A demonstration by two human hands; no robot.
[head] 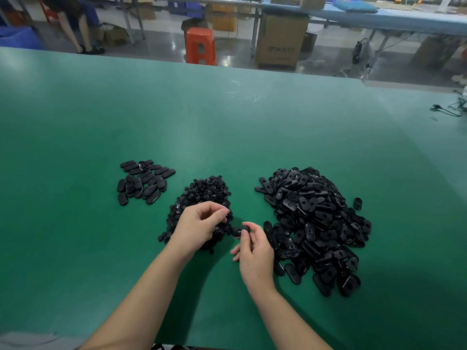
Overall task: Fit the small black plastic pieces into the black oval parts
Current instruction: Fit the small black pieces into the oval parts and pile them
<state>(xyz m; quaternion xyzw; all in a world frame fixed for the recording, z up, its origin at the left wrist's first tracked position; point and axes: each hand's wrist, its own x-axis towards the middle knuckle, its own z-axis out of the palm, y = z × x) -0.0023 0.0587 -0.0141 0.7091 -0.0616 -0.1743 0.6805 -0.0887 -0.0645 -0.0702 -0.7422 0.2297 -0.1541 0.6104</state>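
Note:
A heap of small black plastic pieces (207, 192) lies at the middle of the green table (227, 122). To its right is a big pile of black oval parts (316, 223). A smaller flat group of oval parts (142, 181) sits to the left. My right hand (254, 251) pinches one black oval part (238, 231) between thumb and fingers, just right of the small-piece heap. My left hand (199, 223) hovers over that heap with fingertips curled together near the oval part; whether they hold a small piece I cannot tell.
One stray oval part (357, 202) lies right of the big pile. Cables (447, 109) rest at the table's far right edge. Beyond the table stand an orange stool (201, 45), cardboard boxes (280, 39), a fan (361, 56) and a person's legs (80, 34).

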